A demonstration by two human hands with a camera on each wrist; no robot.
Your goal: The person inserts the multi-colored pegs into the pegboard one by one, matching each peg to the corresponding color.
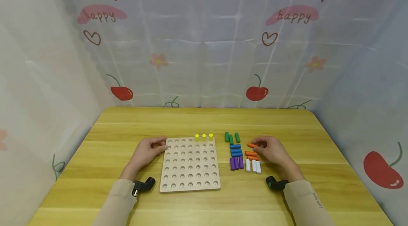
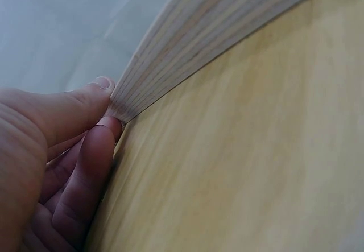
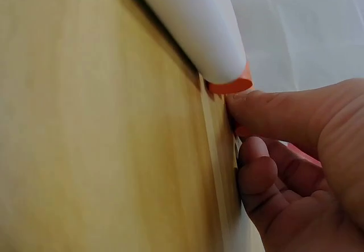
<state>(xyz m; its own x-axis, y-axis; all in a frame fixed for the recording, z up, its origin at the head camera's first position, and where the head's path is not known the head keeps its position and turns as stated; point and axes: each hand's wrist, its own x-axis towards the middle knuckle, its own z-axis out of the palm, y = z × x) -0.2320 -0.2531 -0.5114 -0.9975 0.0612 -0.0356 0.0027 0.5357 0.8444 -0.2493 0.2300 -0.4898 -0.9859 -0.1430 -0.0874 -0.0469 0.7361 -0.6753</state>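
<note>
A square wooden pegboard [image 1: 190, 165] with rows of round holes lies on the table. Three yellow pegs [image 1: 204, 137] stand upright along its far edge, toward the right. At the board's far left corner my left hand [image 1: 146, 153] holds the edge between thumb and bent fingers; the left wrist view shows the layered side of the board [image 2: 170, 47] against the thumb. My right hand [image 1: 273, 151] pinches the farthest orange peg [image 1: 251, 145] by its right end. Two more orange pegs [image 1: 251, 153] lie just nearer. In the right wrist view a white peg [image 3: 196, 30] partly hides the orange.
Between board and right hand lie green pegs [image 1: 231, 139], blue pegs [image 1: 236, 151], purple pegs [image 1: 236, 163] and white pegs [image 1: 254, 166], grouped by colour. A patterned curtain [image 1: 204, 59] hangs behind the wooden table [image 1: 178, 208] and along both sides.
</note>
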